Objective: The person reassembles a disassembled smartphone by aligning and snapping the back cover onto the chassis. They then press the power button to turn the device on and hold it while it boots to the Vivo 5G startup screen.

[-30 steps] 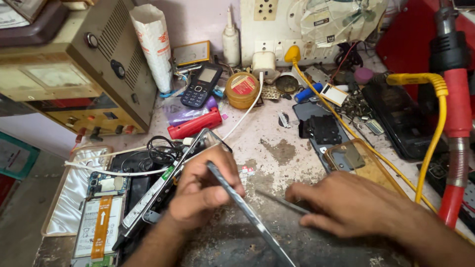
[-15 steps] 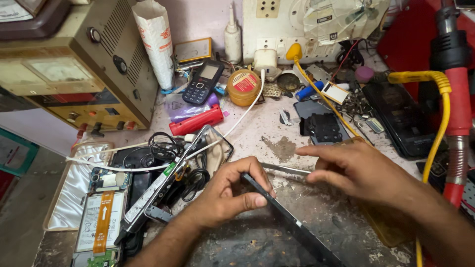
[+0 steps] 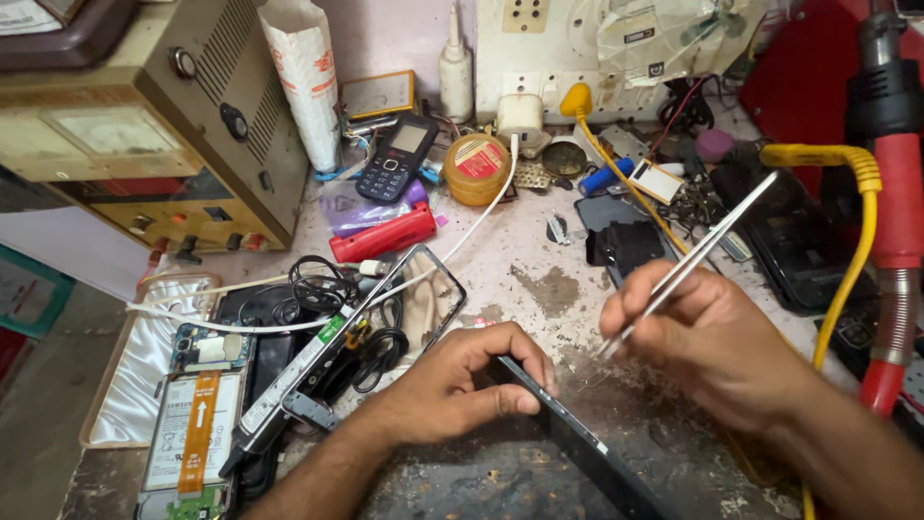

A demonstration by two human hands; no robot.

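Item: bench repair, mid-job.

Left hand (image 3: pixel 462 385) – fingers curled over the near end of a dark phone panel (image 3: pixel 577 445), pinching its edge and pressing it to the worktop (image 3: pixel 539 284). The panel runs from under that hand toward the lower right.

Right hand (image 3: pixel 717 342) – closed round metal tweezers (image 3: pixel 688 265); tips point down-left, just off the panel's top edge, not clearly touching.

Progress, by judgement: panel already off its phone, held for work; nothing seen gripped in the tweezer tips, so fine work is left.

Beyond left hand: opened phone w/ battery (image 3: pixel 197 424), black cables (image 3: pixel 322 284), keypad phone (image 3: pixel 395 154). Beyond right hand: yellow cable (image 3: pixel 861 231).
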